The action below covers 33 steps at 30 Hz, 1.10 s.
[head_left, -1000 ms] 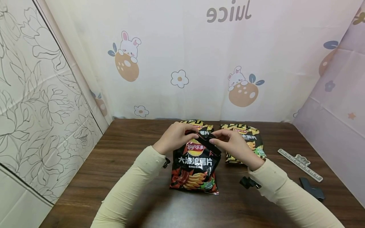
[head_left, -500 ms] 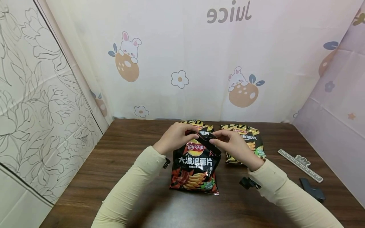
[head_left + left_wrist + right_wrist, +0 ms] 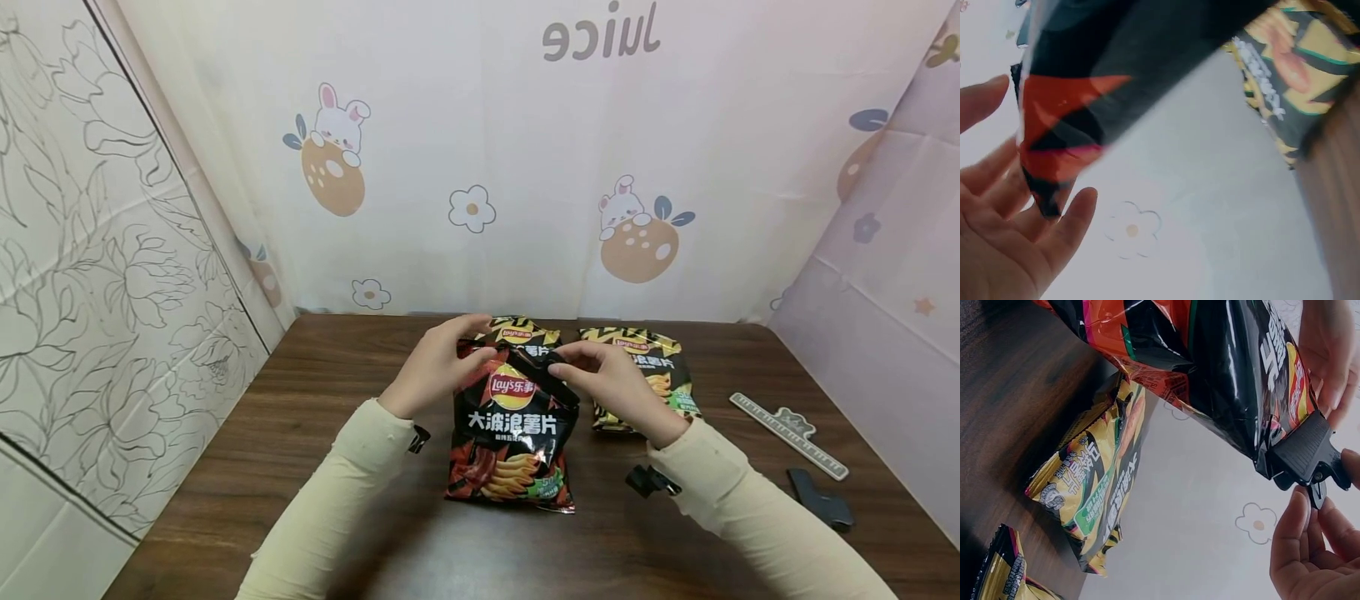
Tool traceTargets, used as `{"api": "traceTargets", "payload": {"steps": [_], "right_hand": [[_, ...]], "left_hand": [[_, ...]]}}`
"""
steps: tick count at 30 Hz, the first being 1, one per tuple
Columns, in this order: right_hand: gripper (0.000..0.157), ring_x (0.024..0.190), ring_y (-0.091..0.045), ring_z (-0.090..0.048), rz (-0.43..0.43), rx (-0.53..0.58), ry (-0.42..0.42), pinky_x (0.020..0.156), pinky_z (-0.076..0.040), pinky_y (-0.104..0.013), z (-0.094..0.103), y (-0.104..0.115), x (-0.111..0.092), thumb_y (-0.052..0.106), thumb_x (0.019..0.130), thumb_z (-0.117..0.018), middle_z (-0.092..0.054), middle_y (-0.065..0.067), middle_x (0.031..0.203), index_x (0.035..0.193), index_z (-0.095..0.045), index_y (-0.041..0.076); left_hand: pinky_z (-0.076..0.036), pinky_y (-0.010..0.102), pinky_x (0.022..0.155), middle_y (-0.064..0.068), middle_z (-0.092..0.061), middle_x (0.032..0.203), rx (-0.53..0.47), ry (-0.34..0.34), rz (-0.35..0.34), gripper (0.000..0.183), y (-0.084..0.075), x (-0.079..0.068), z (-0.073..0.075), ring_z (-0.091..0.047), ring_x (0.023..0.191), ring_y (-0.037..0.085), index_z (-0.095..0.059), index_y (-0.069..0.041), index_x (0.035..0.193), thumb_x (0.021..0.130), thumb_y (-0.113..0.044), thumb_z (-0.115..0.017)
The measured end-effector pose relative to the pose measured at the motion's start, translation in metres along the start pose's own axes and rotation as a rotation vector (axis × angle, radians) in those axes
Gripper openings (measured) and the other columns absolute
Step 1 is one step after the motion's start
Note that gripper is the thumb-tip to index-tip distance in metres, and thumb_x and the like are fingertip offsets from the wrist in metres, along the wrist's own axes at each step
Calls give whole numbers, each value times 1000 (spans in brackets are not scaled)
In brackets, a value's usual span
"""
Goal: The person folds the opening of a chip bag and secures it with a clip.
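Note:
A black and red Lay's chip bag (image 3: 513,442) stands upright on the table before me. A black bag clip (image 3: 1305,445) sits across its top edge at the right corner. My right hand (image 3: 617,379) pinches the handle of this clip between thumb and fingers. At the bag's upper left corner is my left hand (image 3: 435,367), its thumb apart from the bag in the left wrist view. The fingers (image 3: 1079,219) of that hand reach behind the corner, loosely bent; whether they touch it I cannot tell.
Yellow and black chip bags stand behind, one (image 3: 517,333) partly hidden by the front bag, another (image 3: 648,350) to its right. A white ruler-like clip (image 3: 791,433) and a dark clip (image 3: 821,500) lie on the brown table (image 3: 300,467). A printed curtain (image 3: 480,125) hangs behind.
My left hand has moved left, away from the black clip to the bag's left corner, with thumb and fingers spread wider. The right hand stays on the clip.

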State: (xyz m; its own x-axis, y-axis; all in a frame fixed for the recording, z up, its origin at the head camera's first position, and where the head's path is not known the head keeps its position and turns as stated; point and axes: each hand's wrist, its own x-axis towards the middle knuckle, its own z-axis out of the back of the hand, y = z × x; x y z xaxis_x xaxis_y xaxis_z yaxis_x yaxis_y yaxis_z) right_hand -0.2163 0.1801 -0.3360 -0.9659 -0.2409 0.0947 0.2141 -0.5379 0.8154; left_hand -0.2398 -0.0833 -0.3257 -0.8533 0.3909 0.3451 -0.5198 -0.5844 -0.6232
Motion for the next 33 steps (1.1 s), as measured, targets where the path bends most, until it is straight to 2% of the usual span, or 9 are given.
{"api": "traceTargets", "payload": {"steps": [3,7,10,12,15,19,24,27,33], "right_hand": [[40,76,-28,-56,-3,0,-2,58,-47,-30,0,-1,1,36,92,-69,-66,-11,95,121,-67,9],[41,80,-31,-57,-9,1,-3,60,-47,-31,-1,-2,2,37,92,-69,-67,-11,97,121,-67,8],[42,79,-27,-57,-8,11,0,61,-47,-31,-1,-4,3,37,92,-68,-67,-11,98,122,-66,8],[41,76,-23,-56,-2,24,1,60,-47,-30,-1,-5,4,36,92,-68,-67,-13,97,121,-66,7],[39,72,-18,-55,-3,40,-1,58,-47,-29,-2,-6,4,36,93,-68,-66,-13,94,120,-66,8],[37,69,-16,-53,-6,56,-4,57,-47,-31,-3,-7,5,35,93,-68,-65,-16,93,119,-67,8],[37,69,-15,-53,-9,66,-10,58,-48,-33,-4,-9,7,35,93,-67,-65,-15,94,119,-67,8],[38,71,-15,-54,-13,71,-14,59,-47,-30,-5,-11,8,36,93,-67,-66,-12,94,119,-67,9],[40,81,-17,-61,-26,103,-17,65,-51,-28,-7,-14,10,35,93,-67,-67,-14,101,122,-66,6]], "left_hand": [[-49,44,99,6,-63,130,-99,-40,71,55,11,-9,0,-60,117,22,-48,-17,143,94,-33,-67],[-45,46,104,7,-53,141,-300,-84,178,67,25,-21,-4,-54,126,25,-37,-19,149,92,-36,-68],[-43,48,107,8,-47,147,-436,-104,260,73,34,-29,-10,-50,131,29,-33,-19,151,91,-35,-70],[-43,49,107,11,-46,148,-507,-100,310,77,38,-34,-16,-49,133,32,-31,-18,152,90,-34,-72],[-42,50,107,15,-45,149,-561,-74,369,78,43,-42,-27,-49,133,34,-30,-14,153,90,-34,-72],[-44,46,106,15,-51,143,-636,10,391,75,45,-55,-42,-54,128,29,-32,-8,151,92,-35,-69],[-52,34,93,13,-62,129,-693,109,408,64,45,-64,-57,-62,111,17,-42,-8,142,93,-41,-67],[-51,31,91,14,-62,127,-703,130,399,62,46,-67,-62,-62,108,14,-43,-8,142,94,-41,-65],[-51,34,95,16,-59,132,-775,159,393,64,48,-68,-64,-61,113,18,-37,-12,149,97,-38,-62]]}}
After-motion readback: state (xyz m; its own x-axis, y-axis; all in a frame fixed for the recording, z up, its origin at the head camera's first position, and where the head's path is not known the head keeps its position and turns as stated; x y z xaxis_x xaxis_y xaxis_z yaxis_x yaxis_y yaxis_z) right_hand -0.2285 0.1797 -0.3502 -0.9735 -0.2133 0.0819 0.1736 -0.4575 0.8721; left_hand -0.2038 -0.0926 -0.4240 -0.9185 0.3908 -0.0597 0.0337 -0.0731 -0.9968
